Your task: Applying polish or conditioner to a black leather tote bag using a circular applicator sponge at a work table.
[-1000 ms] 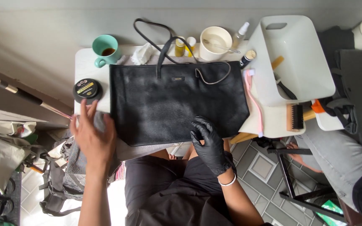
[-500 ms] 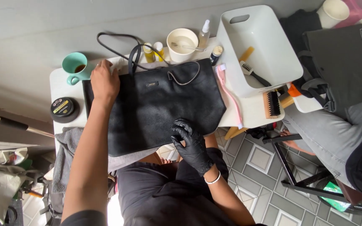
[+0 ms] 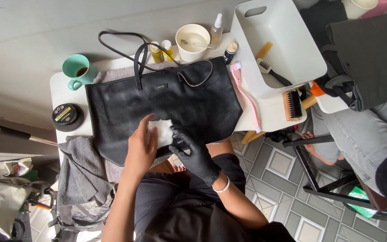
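Both hands meet on a white cloth [image 3: 162,131] near the bottom edge of a big black bag [image 3: 164,107]. The bare left hand [image 3: 140,150] lies flat with fingers spread, pressing the cloth's left side, not clenched. The right hand [image 3: 194,150] wears a black glove, and its fingers pinch the cloth's right edge. There's a white bracelet [image 3: 222,186] on that wrist.

The bag lies flat across a small white table [image 3: 59,94], with its straps [image 3: 126,40] looping off at about 12 o'clock. At 9 o'clock from the hands sits a round black tin [image 3: 66,114], and a teal mug [image 3: 78,69] is up at 10 o'clock. A gray towel [image 3: 83,170] hangs off the table at 8 o'clock.

Past the bag at 12 to 1 o'clock: two small yellow bottles [image 3: 162,50], a white bowl [image 3: 192,41] and a clear spray bottle [image 3: 217,28]. A pink toothbrush [image 3: 245,94] lies along the bag's right side at 2 o'clock, next to a white bin [image 3: 283,67] and a black-bristled brush [image 3: 293,104]. Another person's leg in jeans [image 3: 363,130] is at 3 o'clock.
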